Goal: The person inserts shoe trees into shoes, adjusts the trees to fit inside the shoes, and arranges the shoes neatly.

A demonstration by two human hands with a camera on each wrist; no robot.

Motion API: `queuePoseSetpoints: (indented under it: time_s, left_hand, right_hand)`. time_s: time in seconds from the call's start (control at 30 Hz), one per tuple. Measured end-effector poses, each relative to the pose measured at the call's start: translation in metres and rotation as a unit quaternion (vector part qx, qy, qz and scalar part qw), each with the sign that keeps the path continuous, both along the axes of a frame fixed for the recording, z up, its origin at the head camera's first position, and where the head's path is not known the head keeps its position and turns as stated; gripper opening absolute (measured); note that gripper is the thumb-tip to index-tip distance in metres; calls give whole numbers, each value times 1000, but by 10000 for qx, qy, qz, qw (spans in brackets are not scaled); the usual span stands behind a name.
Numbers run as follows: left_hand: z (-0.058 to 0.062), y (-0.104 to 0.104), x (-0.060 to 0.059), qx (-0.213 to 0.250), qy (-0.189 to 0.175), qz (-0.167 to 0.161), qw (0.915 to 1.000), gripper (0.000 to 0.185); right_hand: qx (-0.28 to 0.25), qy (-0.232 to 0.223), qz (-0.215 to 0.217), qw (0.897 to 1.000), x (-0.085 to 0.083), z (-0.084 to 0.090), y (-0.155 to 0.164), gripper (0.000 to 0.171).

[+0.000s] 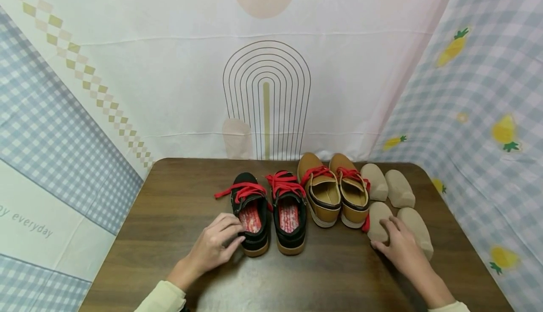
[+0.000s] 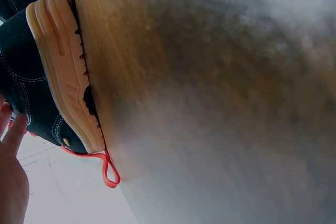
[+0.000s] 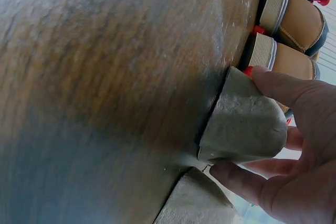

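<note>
A pair of black shoes with red laces stands mid-table; my left hand (image 1: 239, 234) lies against the heel of the left black shoe (image 1: 251, 210), beside the right black shoe (image 1: 290, 213). In the left wrist view, fairly straight fingers (image 2: 14, 132) touch that shoe's black side (image 2: 26, 85) above its tan sole (image 2: 63, 66). A pair of tan shoes (image 1: 337, 189) stands to the right. My right hand (image 1: 380, 234) grips a beige moulded shoe insert (image 1: 375, 213). The right wrist view shows the fingers (image 3: 294, 90) and thumb wrapped round this insert (image 3: 236, 114).
Three more beige inserts lie by the tan shoes: two at the back (image 1: 388, 184) and one (image 1: 420, 229) right of my hand. The brown wooden table (image 1: 178, 217) is enclosed by patterned cloth walls (image 1: 169, 90). A red lace loop (image 2: 107, 169) trails from the black shoe.
</note>
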State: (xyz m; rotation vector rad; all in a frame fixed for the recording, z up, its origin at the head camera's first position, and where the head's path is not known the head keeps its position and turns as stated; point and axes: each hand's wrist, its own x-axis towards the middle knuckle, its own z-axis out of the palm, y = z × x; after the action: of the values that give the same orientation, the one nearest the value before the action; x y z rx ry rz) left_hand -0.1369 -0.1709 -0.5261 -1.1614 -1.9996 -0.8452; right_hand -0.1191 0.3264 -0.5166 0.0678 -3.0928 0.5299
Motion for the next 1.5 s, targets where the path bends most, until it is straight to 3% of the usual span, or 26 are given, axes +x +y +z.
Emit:
queuePoseSetpoints:
  time_s: [0.23, 0.4, 0.57, 1.17, 1.33, 1.5]
  left_hand:
    - [0, 1, 1, 29, -106, 58, 9999, 9]
    - [0, 0, 1, 16, -138, 98, 9999, 9]
    - [1, 0, 2, 7, -158, 108, 9998, 10]
    - [0, 0, 1, 34, -235, 93, 9997, 12]
    - [0, 0, 1, 38, -226, 94, 9997, 12]
    - [0, 0, 1, 47, -204, 80, 9997, 12]
  right_hand:
    - [4, 183, 92, 9998, 1, 2, 0, 61]
    - [-30, -27, 26, 10000, 2, 11, 1, 61]
    - [-51, 95, 68, 9999, 3, 22, 5, 59]
    - [-196, 1390, 270, 9897, -1, 51, 12, 56]
    - [-207, 1882, 409, 9811, -2, 60, 12, 57]
    - [-180, 2526, 747, 9645, -5, 71, 8, 61]
